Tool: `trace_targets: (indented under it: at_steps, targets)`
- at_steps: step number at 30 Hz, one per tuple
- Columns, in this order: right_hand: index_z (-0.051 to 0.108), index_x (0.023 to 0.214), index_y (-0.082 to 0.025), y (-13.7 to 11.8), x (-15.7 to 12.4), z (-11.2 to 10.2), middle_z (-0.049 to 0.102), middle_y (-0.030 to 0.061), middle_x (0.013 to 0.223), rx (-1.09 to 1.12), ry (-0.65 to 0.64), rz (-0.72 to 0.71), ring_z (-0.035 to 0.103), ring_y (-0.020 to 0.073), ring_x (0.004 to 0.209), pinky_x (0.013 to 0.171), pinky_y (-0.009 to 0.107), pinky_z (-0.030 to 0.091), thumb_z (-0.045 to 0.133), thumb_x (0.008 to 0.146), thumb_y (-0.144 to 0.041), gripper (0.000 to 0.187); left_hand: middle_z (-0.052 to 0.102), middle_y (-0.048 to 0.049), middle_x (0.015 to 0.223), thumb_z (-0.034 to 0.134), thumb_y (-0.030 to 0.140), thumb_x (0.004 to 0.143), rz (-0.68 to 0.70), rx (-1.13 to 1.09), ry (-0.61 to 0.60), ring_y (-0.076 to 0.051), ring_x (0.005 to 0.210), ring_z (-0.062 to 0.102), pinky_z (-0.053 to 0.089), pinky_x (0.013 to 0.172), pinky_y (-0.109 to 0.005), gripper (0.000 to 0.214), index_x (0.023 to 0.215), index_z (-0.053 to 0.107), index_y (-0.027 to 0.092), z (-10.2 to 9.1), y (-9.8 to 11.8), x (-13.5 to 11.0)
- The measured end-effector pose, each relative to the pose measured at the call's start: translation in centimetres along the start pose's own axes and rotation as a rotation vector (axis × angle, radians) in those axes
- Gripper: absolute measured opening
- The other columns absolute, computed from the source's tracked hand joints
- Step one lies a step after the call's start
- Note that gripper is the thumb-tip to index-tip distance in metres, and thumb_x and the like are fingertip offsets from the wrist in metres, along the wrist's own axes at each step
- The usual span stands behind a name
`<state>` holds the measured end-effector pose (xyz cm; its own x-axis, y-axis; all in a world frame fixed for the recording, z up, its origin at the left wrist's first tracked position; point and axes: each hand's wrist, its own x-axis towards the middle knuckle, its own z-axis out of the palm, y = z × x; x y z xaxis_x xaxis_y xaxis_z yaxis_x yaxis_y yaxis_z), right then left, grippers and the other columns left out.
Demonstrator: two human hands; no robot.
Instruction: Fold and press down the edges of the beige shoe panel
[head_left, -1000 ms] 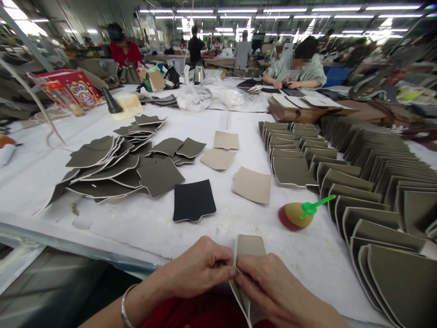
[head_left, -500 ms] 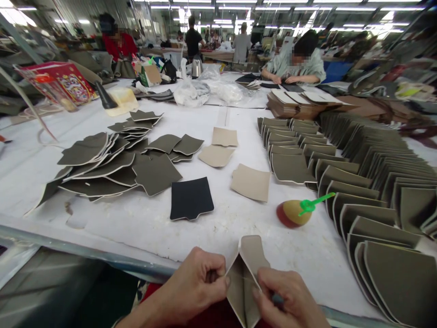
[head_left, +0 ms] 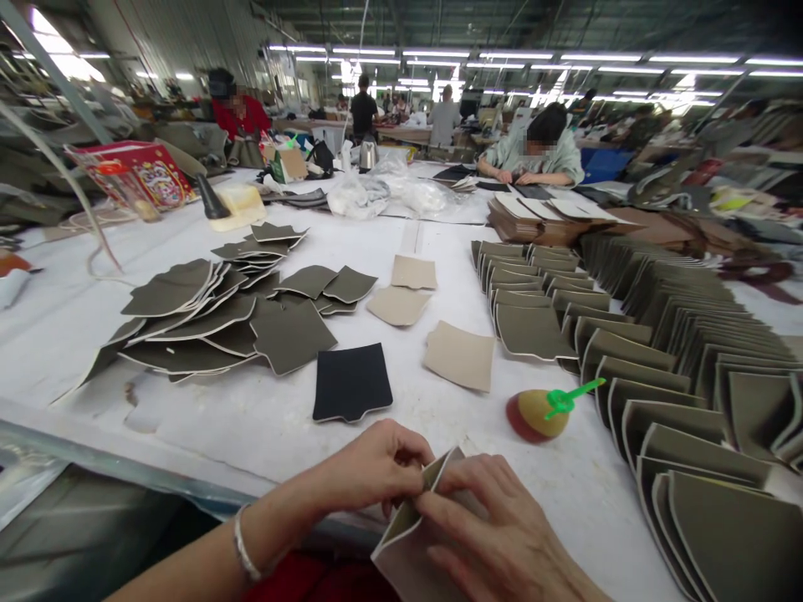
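A folded beige leather-like piece [head_left: 401, 556] with pale edges is between my hands at the table's front edge. My left hand [head_left: 386, 468] pinches its far upper edge, with a bracelet on that wrist. My right hand [head_left: 495, 527] is wrapped over the near face and top edge, fingers pressed on it. Part of the piece's inside shows between its two layers; its lower end runs out of view. Beyond my hands lie a black panel [head_left: 352, 382] and a beige panel [head_left: 461, 355]. Right of them stands a round bottle [head_left: 533, 415] with a green nozzle.
Loose olive panels [head_left: 294, 334] are heaped at left. Rows of folded olive panels [head_left: 633, 364] fill the right side. Two more beige panels [head_left: 400, 306] lie mid-table. Farther back are plastic bags [head_left: 360, 196], a brown stack [head_left: 520, 221] and a co-worker [head_left: 533, 155].
The piece has tilted and turned, so its outer face now shows. My right hand has moved over its top edge, nearer my left hand. The camera has tipped up slightly.
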<state>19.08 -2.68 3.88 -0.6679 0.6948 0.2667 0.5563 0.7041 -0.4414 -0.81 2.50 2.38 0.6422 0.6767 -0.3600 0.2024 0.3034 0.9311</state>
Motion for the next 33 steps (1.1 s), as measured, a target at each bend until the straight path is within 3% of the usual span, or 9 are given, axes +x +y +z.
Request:
trace_targets:
  at_steps: [5,7,10,12,16,22,24,27,33]
  targets:
    - [0.058,0.091,-0.023,0.4,1.6,-1.1,0.067,-0.0003,0.09,-0.133,-0.105,-0.179,0.054,0.0184,0.081,0.072,0.034,0.032,0.055,0.09,-0.016,0.007,0.053,0.0038,0.049,0.06,0.018,0.061,-0.079,-0.018,-0.308,-0.01,0.045,0.046,0.038,0.048,-0.02,0.011,0.069,0.066,0.015,-1.7,1.3,1.3]
    - [0.054,0.082,-0.021,0.8,1.5,-0.7,0.065,-0.0007,0.082,-0.115,-0.098,-0.196,0.052,0.017,0.075,0.072,0.034,0.03,0.051,0.092,-0.013,0.013,0.056,0.0024,0.052,0.068,0.028,0.067,-0.086,-0.055,-0.358,-0.011,0.048,0.049,0.042,0.052,-0.022,0.013,0.07,0.068,0.015,-2.1,1.1,1.5]
    - [0.049,0.078,-0.021,1.4,0.7,0.1,0.06,-0.0006,0.075,-0.072,-0.073,-0.122,0.049,0.0161,0.068,0.069,0.032,0.031,0.043,0.095,-0.012,0.02,0.063,-0.0031,0.067,0.055,0.057,0.084,-0.008,-0.073,-0.269,-0.013,0.06,0.056,0.045,0.061,-0.024,0.048,0.079,0.072,0.013,-2.4,0.3,0.8]
    - [0.048,0.079,-0.021,1.8,0.3,0.3,0.058,0.0004,0.075,-0.048,-0.039,-0.041,0.048,0.0173,0.068,0.066,0.031,0.032,0.039,0.099,-0.015,0.022,0.065,-0.0049,0.079,0.049,0.063,0.087,0.06,-0.018,-0.183,-0.014,0.069,0.056,0.045,0.064,-0.024,0.055,0.094,0.073,0.013,-2.3,-0.1,-0.2]
    - [0.047,0.08,-0.021,2.0,0.8,-0.2,0.057,0.0017,0.078,-0.005,-0.052,0.073,0.047,0.0189,0.07,0.065,0.03,0.031,0.038,0.1,-0.016,0.022,0.062,-0.0009,0.084,0.077,0.042,0.073,0.067,-0.062,-0.119,-0.013,0.072,0.051,0.039,0.063,-0.02,0.04,0.101,0.068,0.015,-1.5,-0.6,-1.9]
    - [0.051,0.084,-0.022,1.5,0.8,0.9,0.058,0.0014,0.08,-0.079,-0.025,0.076,0.048,0.0202,0.071,0.065,0.032,0.031,0.045,0.096,-0.013,0.016,0.06,-0.0021,0.079,0.073,0.036,0.074,0.023,-0.447,-0.181,-0.014,0.075,0.051,0.039,0.071,-0.023,0.031,0.089,0.066,0.011,0.9,-3.3,-2.9]
    - [0.052,0.086,-0.022,1.2,-0.4,2.7,0.059,0.0008,0.081,-0.064,-0.042,0.083,0.049,0.0199,0.072,0.065,0.032,0.032,0.047,0.095,-0.011,0.015,0.059,-0.0012,0.082,0.073,0.035,0.073,-0.016,-0.353,-0.077,-0.015,0.076,0.05,0.039,0.07,-0.024,0.033,0.096,0.065,0.013,1.3,-4.3,-3.4]
    - [0.053,0.089,-0.022,0.9,-2.0,5.1,0.06,0.0007,0.083,-0.011,-0.075,0.108,0.051,0.0192,0.074,0.068,0.031,0.033,0.045,0.094,-0.008,0.017,0.058,0.0024,0.082,0.071,0.027,0.074,-0.067,0.051,0.138,-0.014,0.074,0.048,0.035,0.064,-0.022,0.037,0.11,0.064,0.021,1.1,-4.5,-4.0]
    - [0.052,0.091,-0.023,1.0,-2.1,5.9,0.06,0.0004,0.083,0.063,-0.03,0.147,0.051,0.0188,0.074,0.069,0.031,0.035,0.043,0.095,-0.008,0.017,0.054,0.0045,0.067,0.056,0.024,0.084,-0.074,0.379,0.066,-0.01,0.064,0.045,0.028,0.056,-0.022,0.016,0.087,0.072,0.019,-0.1,-2.7,-3.9]
